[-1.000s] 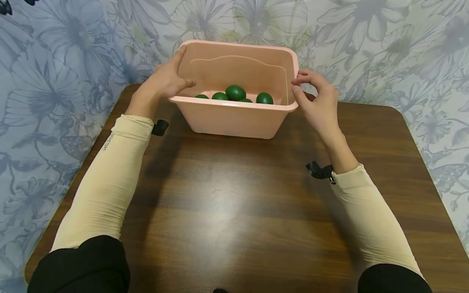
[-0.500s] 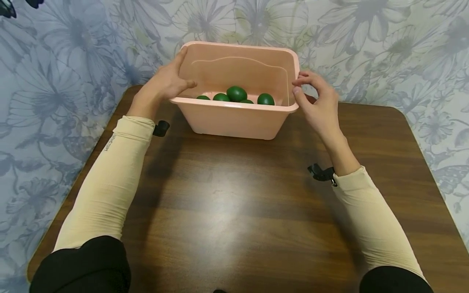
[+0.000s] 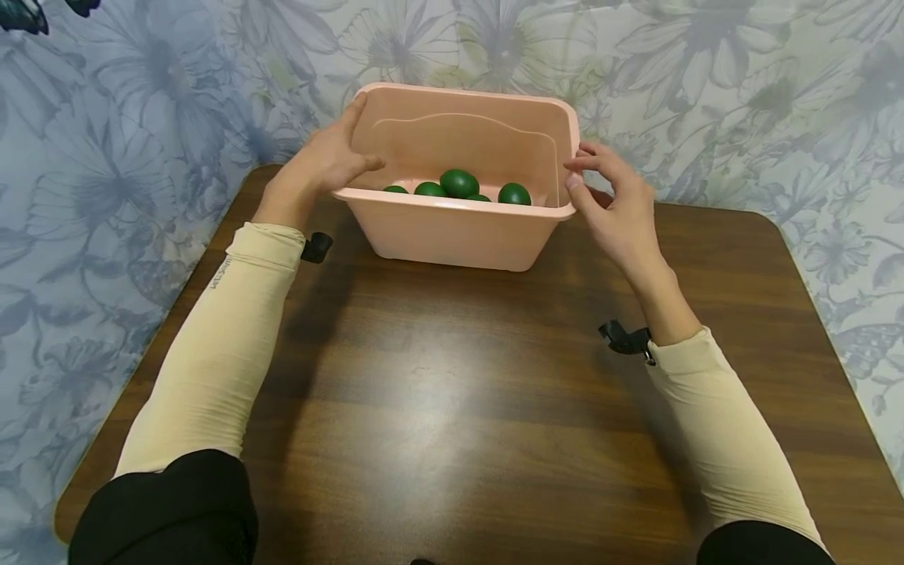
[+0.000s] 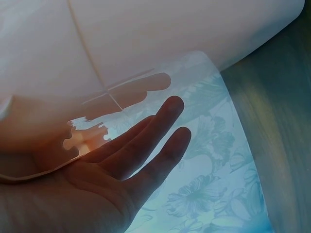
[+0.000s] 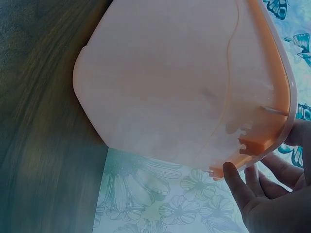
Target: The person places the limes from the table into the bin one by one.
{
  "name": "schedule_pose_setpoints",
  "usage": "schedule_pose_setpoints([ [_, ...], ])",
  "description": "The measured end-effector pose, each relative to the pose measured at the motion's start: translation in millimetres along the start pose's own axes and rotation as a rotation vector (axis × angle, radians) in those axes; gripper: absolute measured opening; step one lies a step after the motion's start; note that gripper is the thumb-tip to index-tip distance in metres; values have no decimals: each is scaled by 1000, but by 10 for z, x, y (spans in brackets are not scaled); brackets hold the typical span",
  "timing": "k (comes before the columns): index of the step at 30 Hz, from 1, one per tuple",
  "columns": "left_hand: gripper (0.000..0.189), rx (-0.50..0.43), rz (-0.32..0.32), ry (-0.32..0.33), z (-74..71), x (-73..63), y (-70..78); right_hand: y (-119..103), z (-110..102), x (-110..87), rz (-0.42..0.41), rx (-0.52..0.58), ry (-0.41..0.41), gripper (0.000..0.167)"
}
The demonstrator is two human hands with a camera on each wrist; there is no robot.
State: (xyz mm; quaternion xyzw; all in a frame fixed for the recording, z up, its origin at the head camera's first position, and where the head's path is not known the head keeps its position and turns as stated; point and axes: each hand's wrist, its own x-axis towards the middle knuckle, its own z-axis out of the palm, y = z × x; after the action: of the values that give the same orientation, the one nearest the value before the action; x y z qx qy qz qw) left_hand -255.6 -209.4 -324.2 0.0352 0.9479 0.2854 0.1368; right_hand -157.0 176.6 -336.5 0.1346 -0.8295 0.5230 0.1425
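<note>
A peach-coloured plastic tub (image 3: 452,231) stands at the far side of the brown table, its opening facing up toward the head camera. Several smooth, dark green egg-shaped things (image 3: 459,183) lie on its floor, partly hidden by the near wall. My left hand (image 3: 321,169) holds the tub's left rim, thumb over the inside. In the left wrist view its other fingers (image 4: 167,116) reach out straight along the outside, under the rim. At the opposite end, my right hand (image 3: 621,204) pinches the right rim between thumb and fingers; the right wrist view shows fingertips (image 5: 231,172) below that rim.
The wooden table (image 3: 424,377) extends from the tub toward me, with a bright light reflection on it. Right behind the tub rises a wall with floral paper (image 3: 706,102). Black cameras are strapped to both wrists.
The whole scene sits slightly lower and further right in the head view. Both hands keep their places on the tub's rim, and the green things lie as before.
</note>
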Motion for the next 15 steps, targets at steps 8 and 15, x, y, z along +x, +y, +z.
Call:
schedule_pose_setpoints([
  [8,96,-38,21,-25,-12,-5,-31,153,-71,-8,-5,-85,-17,46],
  [15,80,-96,121,49,-81,-85,-173,421,-354,-54,7,-251,-75,59],
])
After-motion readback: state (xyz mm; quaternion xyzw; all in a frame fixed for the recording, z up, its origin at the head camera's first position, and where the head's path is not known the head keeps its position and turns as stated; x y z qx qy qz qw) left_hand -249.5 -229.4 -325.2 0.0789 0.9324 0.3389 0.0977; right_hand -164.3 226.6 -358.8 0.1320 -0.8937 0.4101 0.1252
